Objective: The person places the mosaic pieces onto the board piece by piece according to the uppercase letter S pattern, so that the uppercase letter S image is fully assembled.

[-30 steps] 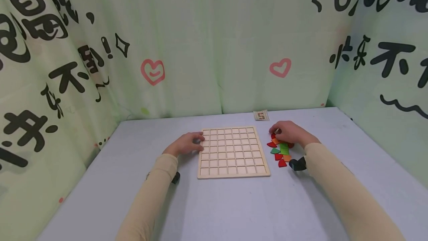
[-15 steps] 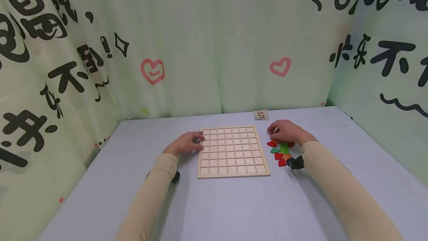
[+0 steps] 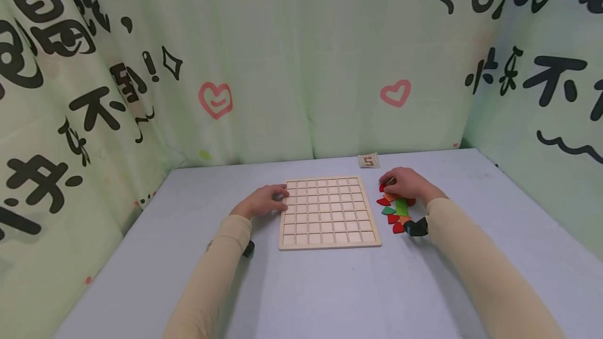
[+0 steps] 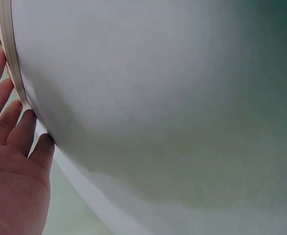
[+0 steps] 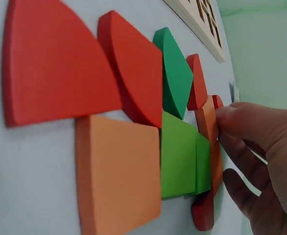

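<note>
A pale wooden grid board lies flat on the table, its square cells bare. My left hand rests at its left edge with fingers spread; in the left wrist view the fingertips touch the board's side. My right hand bends over the far end of a cluster of coloured flat pieces. A small red piece shows at its fingertips. In the right wrist view the thumb is against the far pieces, beside an orange piece. Whether it pinches one is hidden.
Near the right wrist lie a light green piece, a dark green piece, a large red piece and a near orange piece. A small printed card lies by the back edge, before a curtain.
My right hand has shifted slightly left and away over the far pieces, and the small red piece at its fingertips has moved a little. The left hand and board have stayed put.
</note>
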`<state>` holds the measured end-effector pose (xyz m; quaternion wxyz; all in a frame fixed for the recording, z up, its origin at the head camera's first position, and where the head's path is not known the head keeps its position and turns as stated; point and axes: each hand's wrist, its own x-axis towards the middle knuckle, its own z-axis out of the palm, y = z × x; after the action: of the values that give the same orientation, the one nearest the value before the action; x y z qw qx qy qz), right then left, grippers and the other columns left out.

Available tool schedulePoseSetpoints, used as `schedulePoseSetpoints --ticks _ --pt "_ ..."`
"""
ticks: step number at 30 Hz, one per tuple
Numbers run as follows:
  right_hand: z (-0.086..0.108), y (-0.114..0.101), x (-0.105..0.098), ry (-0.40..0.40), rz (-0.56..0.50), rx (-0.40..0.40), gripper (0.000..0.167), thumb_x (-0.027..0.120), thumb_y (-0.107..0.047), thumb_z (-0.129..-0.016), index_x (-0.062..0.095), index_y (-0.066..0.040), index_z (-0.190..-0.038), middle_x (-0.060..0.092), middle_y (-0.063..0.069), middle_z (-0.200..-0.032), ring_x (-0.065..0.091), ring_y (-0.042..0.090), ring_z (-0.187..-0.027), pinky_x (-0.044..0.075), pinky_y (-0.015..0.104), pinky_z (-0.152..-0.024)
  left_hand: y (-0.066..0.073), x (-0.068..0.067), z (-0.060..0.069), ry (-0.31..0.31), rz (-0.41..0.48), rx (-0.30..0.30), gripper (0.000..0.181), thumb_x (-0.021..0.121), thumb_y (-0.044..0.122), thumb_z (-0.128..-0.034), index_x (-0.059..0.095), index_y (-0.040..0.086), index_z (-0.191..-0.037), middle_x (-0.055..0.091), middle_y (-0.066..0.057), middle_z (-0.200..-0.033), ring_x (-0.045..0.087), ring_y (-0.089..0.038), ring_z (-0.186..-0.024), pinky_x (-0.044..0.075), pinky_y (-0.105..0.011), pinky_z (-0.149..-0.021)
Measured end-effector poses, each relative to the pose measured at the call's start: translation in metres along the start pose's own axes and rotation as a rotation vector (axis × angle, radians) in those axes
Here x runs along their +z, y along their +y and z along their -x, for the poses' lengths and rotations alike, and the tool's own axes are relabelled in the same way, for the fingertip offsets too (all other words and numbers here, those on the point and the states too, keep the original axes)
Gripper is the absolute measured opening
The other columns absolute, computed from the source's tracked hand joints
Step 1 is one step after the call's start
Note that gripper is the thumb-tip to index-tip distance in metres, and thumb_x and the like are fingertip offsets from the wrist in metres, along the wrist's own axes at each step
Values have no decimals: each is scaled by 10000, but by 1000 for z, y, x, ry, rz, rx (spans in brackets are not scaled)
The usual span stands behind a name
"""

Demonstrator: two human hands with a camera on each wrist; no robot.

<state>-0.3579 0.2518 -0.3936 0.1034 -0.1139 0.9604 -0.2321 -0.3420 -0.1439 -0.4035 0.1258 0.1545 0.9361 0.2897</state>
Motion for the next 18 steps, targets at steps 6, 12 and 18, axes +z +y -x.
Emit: schedulePoseSetpoints --ticks 6,12,18 --pt "0 -1 2 9 7 -15 373 628 -149 -943 604 7 -1281 586 204 -1223 523 319 -1047 537 413 -858 -1 1 -2 -2 -4 2 413 713 195 -891 626 86 -1280 393 -30 -1541 279 -270 -1448 240 -435 -1170" --pt "-2 -3 4 64 35 -63 378 646 -152 -939 608 12 -1278 590 181 -1188 529 316 -1059 521 448 -896 -2 1 -1 -1 8 -6 421 711 199 -893 620 94 -1290 388 -17 -1544 273 -265 -1451 239 -434 -1171" --pt "-5 -19 5 111 9 -158 359 659 -148 -934 633 3 -1258 604 139 -1141 556 297 -1050 514 444 -896 0 1 1 4 36 -24 433 716 203 -892 615 98 -1300 378 -5 -1550 251 -252 -1460 231 -424 -1175"
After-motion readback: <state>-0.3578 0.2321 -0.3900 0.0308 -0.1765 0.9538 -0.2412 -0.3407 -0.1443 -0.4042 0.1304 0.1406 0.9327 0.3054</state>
